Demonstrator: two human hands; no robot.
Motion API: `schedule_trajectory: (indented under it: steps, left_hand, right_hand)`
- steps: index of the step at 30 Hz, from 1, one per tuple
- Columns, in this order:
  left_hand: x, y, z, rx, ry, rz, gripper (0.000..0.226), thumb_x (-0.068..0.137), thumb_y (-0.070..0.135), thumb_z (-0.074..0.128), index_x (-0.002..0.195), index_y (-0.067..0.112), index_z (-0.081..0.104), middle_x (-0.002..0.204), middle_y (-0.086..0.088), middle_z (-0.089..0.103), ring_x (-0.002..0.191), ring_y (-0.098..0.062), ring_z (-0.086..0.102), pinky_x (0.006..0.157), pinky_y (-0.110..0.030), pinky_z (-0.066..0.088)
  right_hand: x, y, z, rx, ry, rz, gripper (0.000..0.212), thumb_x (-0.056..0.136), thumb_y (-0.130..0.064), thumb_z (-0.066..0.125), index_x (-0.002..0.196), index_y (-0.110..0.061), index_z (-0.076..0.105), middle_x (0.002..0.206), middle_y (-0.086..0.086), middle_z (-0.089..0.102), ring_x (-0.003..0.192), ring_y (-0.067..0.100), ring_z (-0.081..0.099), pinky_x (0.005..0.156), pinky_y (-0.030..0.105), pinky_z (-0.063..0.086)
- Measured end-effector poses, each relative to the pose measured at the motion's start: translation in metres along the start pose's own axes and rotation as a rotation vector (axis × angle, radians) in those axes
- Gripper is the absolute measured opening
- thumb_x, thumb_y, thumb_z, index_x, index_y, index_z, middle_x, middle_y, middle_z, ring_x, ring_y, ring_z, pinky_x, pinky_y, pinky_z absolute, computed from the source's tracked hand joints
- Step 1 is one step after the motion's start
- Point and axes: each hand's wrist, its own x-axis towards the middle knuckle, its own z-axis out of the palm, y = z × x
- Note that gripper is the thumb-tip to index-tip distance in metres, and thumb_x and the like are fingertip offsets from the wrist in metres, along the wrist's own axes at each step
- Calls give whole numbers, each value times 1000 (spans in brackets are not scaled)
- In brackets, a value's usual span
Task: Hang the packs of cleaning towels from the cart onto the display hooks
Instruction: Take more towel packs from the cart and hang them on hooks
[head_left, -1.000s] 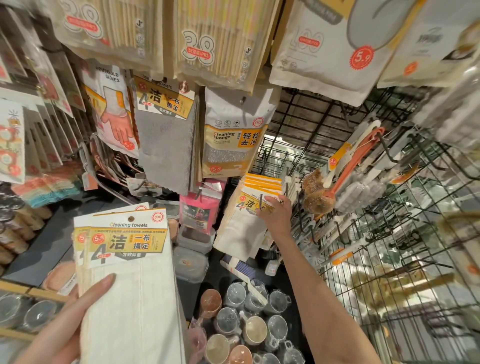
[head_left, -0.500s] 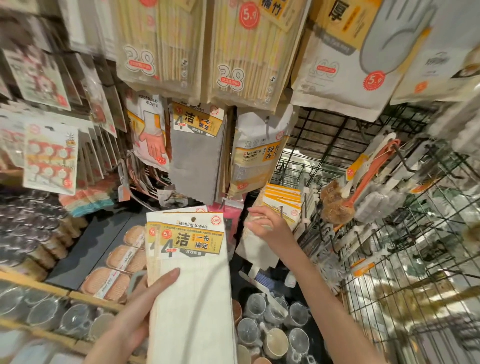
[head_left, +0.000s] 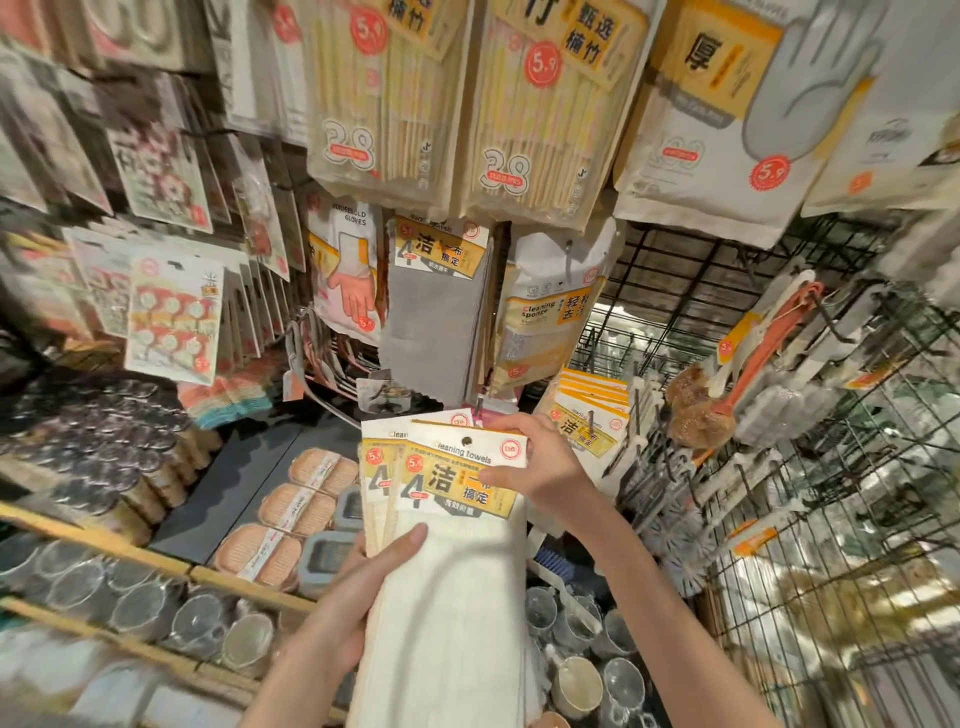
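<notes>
Holding a small stack of white cleaning-towel packs (head_left: 447, 587) in front of you, you are partway through the job as far as this view shows. Your left hand (head_left: 332, 618) grips the cloth part of the stack from the left, thumb laid across the front and fingers wrapped behind. Your right hand (head_left: 535, 467) pinches the yellow header card of the front pack at its right edge, thumb on the face and fingers curled over the top, so both hands are clamped on the packs. At least two packs are fanned in the stack; how many more lie behind them cannot be told. Just to the right and a little farther away, a row of matching packs (head_left: 589, 410) already hangs on a hook (head_left: 590, 423), which suggests part of the stock is up. That hook looks like the likely destination, and the punched hole (head_left: 467, 441) in the front header is in plain sight. What remains, by my reading, is to peel off the front pack, thread its hole onto the hook, then repeat for the others in your hand. The cart is out of view, so whatever stock remains there is unknown.
</notes>
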Motion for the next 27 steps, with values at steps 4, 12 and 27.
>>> schedule_trajectory:
  steps: [4,12,27]
  left_hand:
    - [0,-2,2,-20,-32,2,54,68,32,76,118,19,59,104,-9,75,92,-26,73,65,-33,59]
    - [13,-3,-2,29,18,-2,64,69,46,74,127,26,57,108,-5,74,95,-24,72,70,-35,57]
    - [30,-1,-25,69,77,34,65,69,34,77,130,28,55,112,-7,73,103,-31,69,89,-51,52]
  right_hand:
    - [-5,4,-6,165,-50,34,43,74,3,74,108,-17,58,109,7,62,98,21,64,80,34,56]
    - [-14,9,-27,270,53,40,30,77,15,64,98,-6,59,87,-2,60,73,1,64,56,14,50]
    - [6,74,-77,65,424,162,29,81,10,62,104,-7,60,109,8,57,92,18,58,54,11,46]
